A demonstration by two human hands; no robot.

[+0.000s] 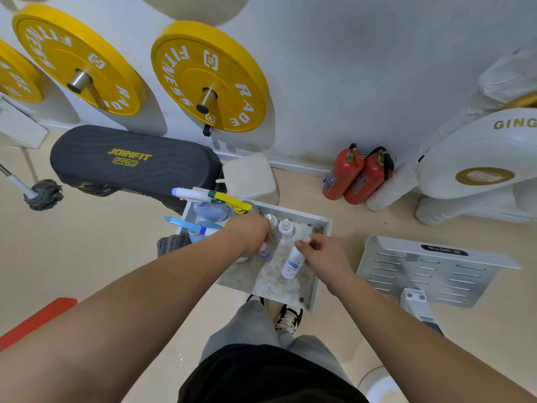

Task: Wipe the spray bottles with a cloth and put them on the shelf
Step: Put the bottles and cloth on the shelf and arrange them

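1. Right hand [325, 254] pinches the cap of a small white bottle [292, 264], which leans on the shelf [315, 289], a grey tray-like surface.
2. Left hand [251, 232] reaches down among the bottles at 10 o'clock from the white bottle. Its fingers are hidden; whether it grips the small clear bottle [266, 253] beneath it cannot be told.
3. Larger spray bottles stand at the shelf's 10 o'clock corner: a yellow-trigger sprayer [229, 199], a white-trigger bottle [203, 205] and a blue-trigger bottle [197, 228]. Two capped bottles [284, 228] stand at 12 o'clock.
4. Step in hand, as judged: arranging bottles on the shelf. No cloth is clearly identifiable; a grey fabric item [171, 242] lies at 9 o'clock, outside the shelf.
5. Next move calls for standing the white bottle upright clear of its neighbours, then releasing the cap.
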